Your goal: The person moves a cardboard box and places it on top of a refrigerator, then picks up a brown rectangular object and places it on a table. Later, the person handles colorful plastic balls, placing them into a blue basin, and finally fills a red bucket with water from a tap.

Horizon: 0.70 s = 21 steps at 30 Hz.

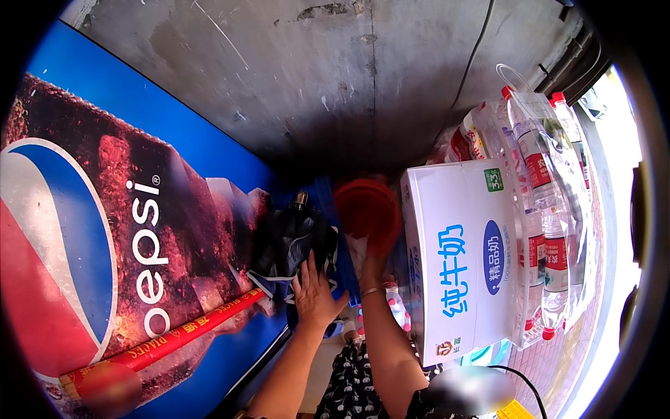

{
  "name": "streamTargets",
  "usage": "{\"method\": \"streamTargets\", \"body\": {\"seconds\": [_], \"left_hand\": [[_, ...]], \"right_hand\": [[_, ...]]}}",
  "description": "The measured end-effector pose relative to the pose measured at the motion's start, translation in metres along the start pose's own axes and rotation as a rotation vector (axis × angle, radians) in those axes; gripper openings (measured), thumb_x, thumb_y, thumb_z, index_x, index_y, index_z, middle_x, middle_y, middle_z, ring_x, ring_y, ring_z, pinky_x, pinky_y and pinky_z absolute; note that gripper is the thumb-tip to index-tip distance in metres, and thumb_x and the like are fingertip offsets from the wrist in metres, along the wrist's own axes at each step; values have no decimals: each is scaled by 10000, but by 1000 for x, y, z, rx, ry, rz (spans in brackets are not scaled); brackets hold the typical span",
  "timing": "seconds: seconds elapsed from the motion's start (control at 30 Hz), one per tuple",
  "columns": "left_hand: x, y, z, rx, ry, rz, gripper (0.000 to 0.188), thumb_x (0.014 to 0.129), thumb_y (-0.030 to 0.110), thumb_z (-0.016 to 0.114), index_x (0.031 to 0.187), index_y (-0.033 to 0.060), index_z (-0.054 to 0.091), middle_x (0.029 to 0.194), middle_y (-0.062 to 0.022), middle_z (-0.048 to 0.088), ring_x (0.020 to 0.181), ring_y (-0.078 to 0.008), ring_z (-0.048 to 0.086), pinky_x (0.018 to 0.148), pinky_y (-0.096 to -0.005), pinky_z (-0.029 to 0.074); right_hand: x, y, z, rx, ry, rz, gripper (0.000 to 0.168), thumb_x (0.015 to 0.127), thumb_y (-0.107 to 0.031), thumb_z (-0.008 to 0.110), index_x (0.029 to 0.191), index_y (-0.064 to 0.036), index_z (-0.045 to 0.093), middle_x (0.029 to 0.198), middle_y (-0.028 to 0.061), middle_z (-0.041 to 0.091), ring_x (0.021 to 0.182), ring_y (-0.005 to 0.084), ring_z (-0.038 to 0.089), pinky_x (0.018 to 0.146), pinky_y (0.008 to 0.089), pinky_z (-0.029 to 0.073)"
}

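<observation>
My left hand [316, 301] lies against a folded black umbrella [293, 243], fingers spread on its fabric. The umbrella stands with its metal tip up, beside the Pepsi panel. My right hand [375, 264] reaches into a red plastic bucket [366, 201]. Its fingers are lost in the shadow there, so any grip is hidden. A white piece, perhaps cloth or paper [358, 251], shows just left of that hand. Between umbrella and bucket rises a blue upright edge [340, 235].
A Pepsi-printed blue panel [209, 141] runs along the left, with a red printed tube [178, 335] across it. On the right are a white milk carton [460, 251] and shrink-wrapped water bottles [544, 209]. A stained grey wall [324, 78] closes the far side, a cable [473, 52] hanging down it.
</observation>
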<state>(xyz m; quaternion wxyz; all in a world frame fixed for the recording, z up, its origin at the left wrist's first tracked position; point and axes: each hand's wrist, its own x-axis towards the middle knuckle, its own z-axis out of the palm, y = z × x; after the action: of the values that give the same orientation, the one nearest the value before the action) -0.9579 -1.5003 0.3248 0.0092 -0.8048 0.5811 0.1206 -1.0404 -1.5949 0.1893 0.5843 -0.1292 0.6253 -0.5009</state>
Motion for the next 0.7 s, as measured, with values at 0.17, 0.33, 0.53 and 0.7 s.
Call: {"method": "streamTargets", "body": {"seconds": [0.17,0.33,0.53,0.7], "left_hand": [[-1,3,2,-38,26,39,676,657,426,722,1102,-71,611,1545,-171,132,1391,-314,184,1091,-440,163],[-1,4,6,-5,48,-6,644,626,394,729,1050,-80,628,1549,-157,141,1380,-317,215,1091,-450,167],[-6,6,6,-12,-23,-30,575,610,362,723,971,-80,648,1553,-145,153,1399,-309,196,1105,-459,148],[-13,2,8,-8,29,56,533,602,328,717,953,-68,652,1548,-146,173,1413,-305,170,1124,-473,116]], "right_hand": [[19,61,-79,132,-159,424,345,823,-88,536,1156,0,556,1077,121,614,919,233,615,760,308,505],[-1,59,-101,-375,-206,66,320,848,-131,508,1139,-16,575,1061,140,628,876,266,622,768,337,504],[-28,54,-132,-257,-75,23,320,881,-177,506,1130,2,599,1078,178,645,935,284,622,805,349,485],[-50,38,-138,-307,-57,37,371,893,-244,518,1164,2,573,1063,142,626,948,229,572,813,329,452]]}}
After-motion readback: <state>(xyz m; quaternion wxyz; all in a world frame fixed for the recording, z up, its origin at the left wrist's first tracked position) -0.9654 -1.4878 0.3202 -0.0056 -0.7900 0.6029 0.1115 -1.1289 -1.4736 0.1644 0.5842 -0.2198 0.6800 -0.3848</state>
